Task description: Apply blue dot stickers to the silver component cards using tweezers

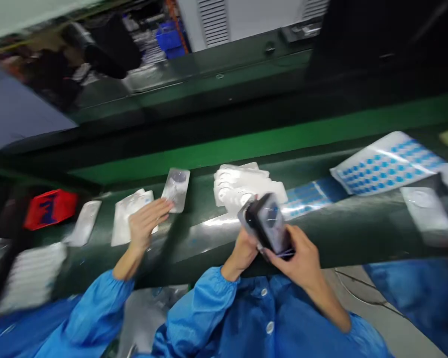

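Both my hands hold a small stack of dark, glossy, phone-shaped pieces (271,221), tilted up in front of my chest. It is blurred, so I cannot tell exactly what kind of pieces these are. My left hand (243,251) is closed on the stack's left side and lower edge. Wrapped round its right side is my right hand (300,256), the thumb across the lower front. Just beyond the stack lies a pile of white flat cut-out pieces (242,184). To the right of that pile, a strip with blue patches (308,196) lies on the dark green work surface (343,228).
At left a co-worker's hand (149,219) touches a clear-and-grey flat pack (176,189), beside more white pieces (125,216). A red tray (50,209) stands farther left. A sheet of blue dots (388,164) and another pack (425,209) lie right, near another person's blue sleeve (414,293).
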The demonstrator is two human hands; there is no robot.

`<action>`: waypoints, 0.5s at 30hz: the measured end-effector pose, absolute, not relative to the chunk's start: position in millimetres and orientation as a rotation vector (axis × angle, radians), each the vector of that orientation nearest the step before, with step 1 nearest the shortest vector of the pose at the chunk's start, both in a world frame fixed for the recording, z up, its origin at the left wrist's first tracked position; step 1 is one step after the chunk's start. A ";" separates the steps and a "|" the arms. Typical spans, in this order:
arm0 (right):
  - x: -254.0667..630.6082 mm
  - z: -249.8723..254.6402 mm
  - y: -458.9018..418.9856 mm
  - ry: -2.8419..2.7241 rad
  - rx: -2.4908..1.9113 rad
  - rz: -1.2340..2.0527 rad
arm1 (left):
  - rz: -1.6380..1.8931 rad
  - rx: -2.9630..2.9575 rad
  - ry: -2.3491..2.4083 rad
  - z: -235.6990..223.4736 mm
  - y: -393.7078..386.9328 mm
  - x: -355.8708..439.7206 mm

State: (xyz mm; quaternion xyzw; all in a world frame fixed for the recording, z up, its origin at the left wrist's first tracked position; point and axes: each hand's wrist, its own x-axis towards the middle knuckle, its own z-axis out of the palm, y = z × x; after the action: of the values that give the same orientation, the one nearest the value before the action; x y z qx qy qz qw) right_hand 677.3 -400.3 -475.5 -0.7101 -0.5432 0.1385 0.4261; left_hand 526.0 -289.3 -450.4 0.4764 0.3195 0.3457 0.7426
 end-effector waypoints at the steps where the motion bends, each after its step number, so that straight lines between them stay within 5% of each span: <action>1: 676.4 -468.7 -395.7 -1.375 -1.785 0.443 | 0.750 1.047 0.664 -454.1 -290.5 532.9; 5: 687.3 -450.4 -390.5 -1.391 -1.864 0.594 | 0.772 1.167 0.713 -458.9 -286.2 549.4; 15: 737.4 -437.4 -409.2 -1.194 -1.923 0.345 | 0.705 1.519 0.279 -418.9 -293.0 571.8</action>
State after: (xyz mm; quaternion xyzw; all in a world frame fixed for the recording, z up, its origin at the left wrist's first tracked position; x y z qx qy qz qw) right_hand 737.4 -409.2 -437.4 -0.7649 -0.4749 0.1372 0.4129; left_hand 571.8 -293.0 -418.9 0.6717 0.1234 0.3116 0.6607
